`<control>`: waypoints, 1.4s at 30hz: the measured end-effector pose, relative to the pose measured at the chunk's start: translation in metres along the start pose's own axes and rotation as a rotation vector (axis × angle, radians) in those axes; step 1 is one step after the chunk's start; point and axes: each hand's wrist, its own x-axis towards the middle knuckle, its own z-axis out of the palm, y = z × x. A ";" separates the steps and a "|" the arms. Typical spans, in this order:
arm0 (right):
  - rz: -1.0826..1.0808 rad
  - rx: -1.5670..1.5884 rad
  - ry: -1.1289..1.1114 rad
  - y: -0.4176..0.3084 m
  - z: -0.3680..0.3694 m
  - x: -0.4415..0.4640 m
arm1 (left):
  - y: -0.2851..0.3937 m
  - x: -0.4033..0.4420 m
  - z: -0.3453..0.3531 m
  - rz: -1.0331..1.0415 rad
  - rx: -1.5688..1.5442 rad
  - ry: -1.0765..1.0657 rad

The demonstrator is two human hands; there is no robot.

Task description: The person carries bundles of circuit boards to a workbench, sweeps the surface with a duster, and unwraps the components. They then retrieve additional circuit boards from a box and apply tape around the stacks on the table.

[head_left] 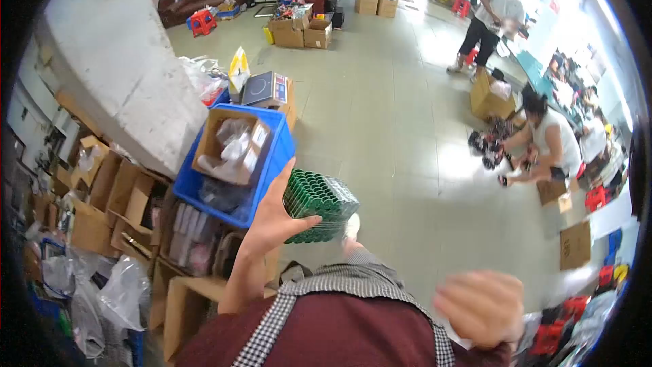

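A stack of green plastic pieces with rows of round openings (pixel 314 194), wrapped in clear film, is in the grip of my left hand (pixel 275 214). My thumb lies across its near side, and my other fingers reach up along its left edge. My right hand (pixel 481 307) hangs low at the right of the head view, away from the stack. Motion blurs its fingers, so I cannot make out their pose or anything in them.
To the left, a blue crate (pixel 282 132) holds an open cardboard box (pixel 255 156), close to a pillar (pixel 115 61). Cardboard boxes and plastic bags (pixel 125 292) crowd the left side. A person squats at the right (pixel 557 139); another stands farther back (pixel 502 10).
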 end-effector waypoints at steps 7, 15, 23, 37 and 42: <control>0.673 0.620 -0.069 0.309 0.169 0.167 | -0.045 0.239 -0.047 -0.266 -0.093 0.282; 0.216 0.828 -0.627 0.549 0.347 0.445 | -0.159 0.479 -0.134 -0.557 0.536 0.890; 0.344 0.828 -0.623 0.774 0.454 0.707 | -0.221 0.838 -0.211 -0.280 -0.323 0.868; 0.613 2.302 -0.941 0.900 0.718 1.254 | -0.453 1.256 -0.416 -0.198 -1.026 0.976; 0.576 2.133 -1.300 0.870 0.827 1.468 | -0.558 1.284 -0.553 -0.206 -0.906 1.211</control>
